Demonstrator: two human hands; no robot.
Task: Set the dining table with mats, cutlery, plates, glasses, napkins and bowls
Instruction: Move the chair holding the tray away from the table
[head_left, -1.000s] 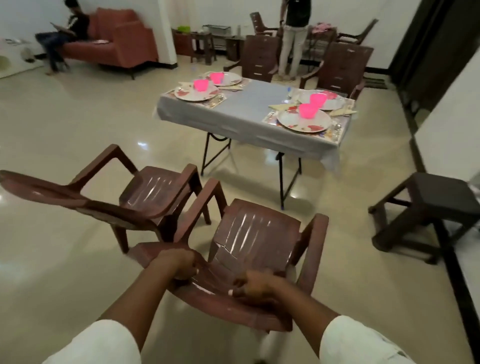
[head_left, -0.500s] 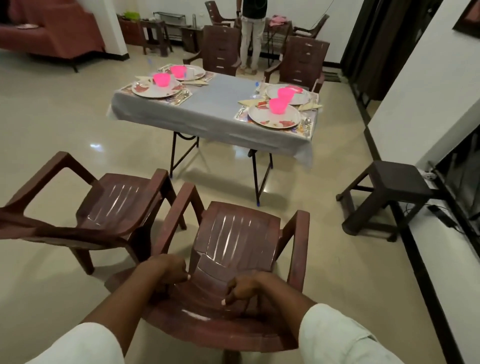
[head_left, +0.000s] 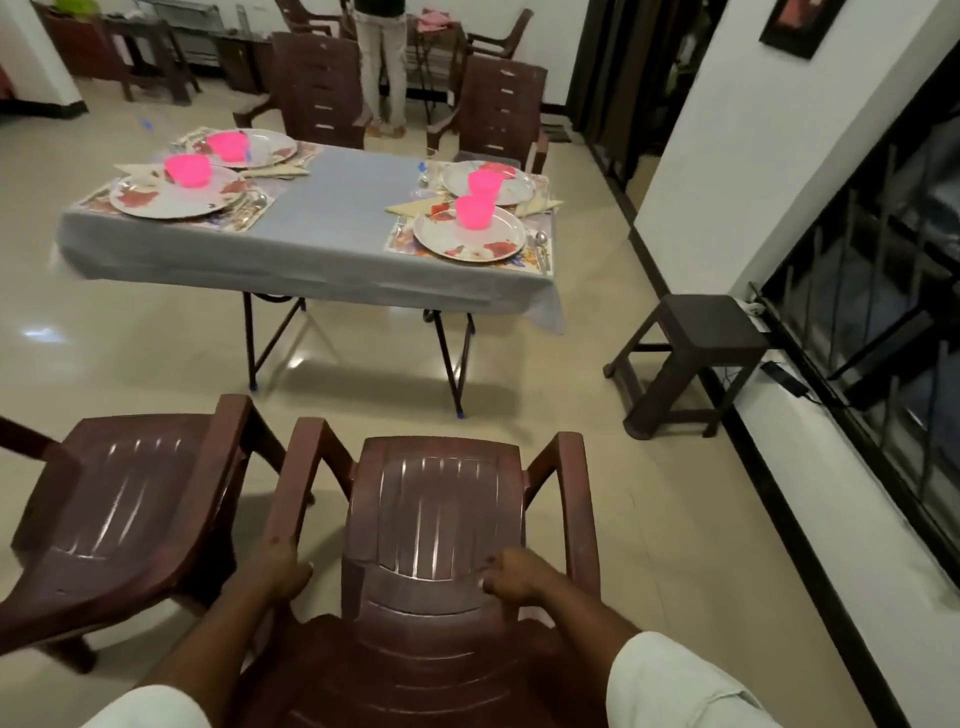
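I hold a brown plastic armchair (head_left: 436, 509) by its backrest, facing the dining table (head_left: 311, 244). My left hand (head_left: 280, 571) grips the left edge of the backrest and my right hand (head_left: 511, 574) grips the right side. The table has a grey cloth and several place settings. The near right floral plate (head_left: 467, 234) lies on a mat and carries a pink bowl (head_left: 474, 211), with cutlery (head_left: 540, 249) beside it. The near left plate (head_left: 171, 195) carries another pink bowl (head_left: 187, 169). Folded napkins (head_left: 415, 206) lie by the plates.
A second brown armchair (head_left: 119, 514) stands close on my left. Two more chairs (head_left: 317, 88) sit at the table's far side, and a person's legs (head_left: 383, 67) are behind them. A dark stool (head_left: 691, 343) stands by the right wall and a barred window (head_left: 857, 291).
The view has moved closer to the table and swung right. The chair I hold now faces the table squarely, and my hands sit further apart on its backrest.
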